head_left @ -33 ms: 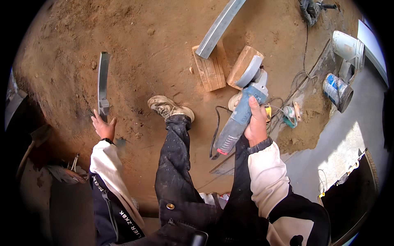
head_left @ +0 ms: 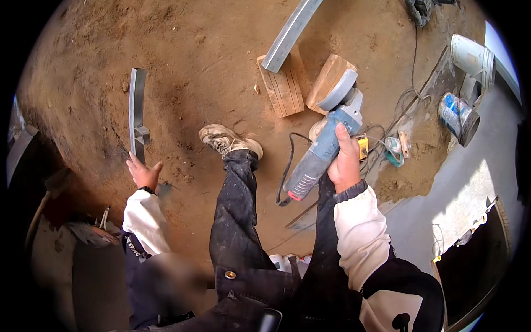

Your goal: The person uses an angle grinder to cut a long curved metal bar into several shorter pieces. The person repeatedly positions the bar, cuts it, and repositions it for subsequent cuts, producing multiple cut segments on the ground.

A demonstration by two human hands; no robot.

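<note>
My right hand (head_left: 344, 160) grips a blue-grey angle grinder (head_left: 315, 160) with a red end and a black cord; its grey disc guard points up, in front of a wooden block (head_left: 317, 87). At left, my left hand (head_left: 142, 169) has its thumb and fingers apart beside the lower end of a short metal channel bar (head_left: 136, 105) with a small bracket on it; whether the fingertips touch it I cannot tell. A second wooden block (head_left: 279, 94) sits under the end of a longer metal bar (head_left: 290, 33).
My shoe (head_left: 227, 141) is on the dirt ground (head_left: 182, 61). At right are a white bucket (head_left: 467, 55), a blue-white can (head_left: 453, 116), tangled cords and grey concrete (head_left: 409, 221). A dark power tool (head_left: 420, 12) lies top right; a wooden handle (head_left: 34, 218) is at far left.
The view has shifted slightly, so the bars, blocks and grinder sit a little higher in the picture. My left hand appears slightly lower beside the short bar.
</note>
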